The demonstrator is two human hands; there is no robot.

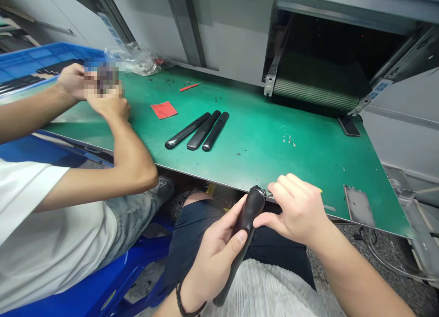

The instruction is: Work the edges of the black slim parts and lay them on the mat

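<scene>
Left hand (pixel 214 266) gripped shut around a black casing (pixel 248 214).
Its long axis slants up toward the worktop edge (pixel 206 182), its top end nearest the right hand (pixel 295 212), whose fingers pinch a small screwdriver (pixel 270 194).

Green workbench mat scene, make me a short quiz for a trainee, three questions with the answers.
1. How many black casings lie side by side on the green mat?
2. True or false: the left hand is empty.
3. Which wrist wears the dark beaded bracelet, left or right?

Key:
1. Three.
2. False, it grips another black casing.
3. Left.
</scene>
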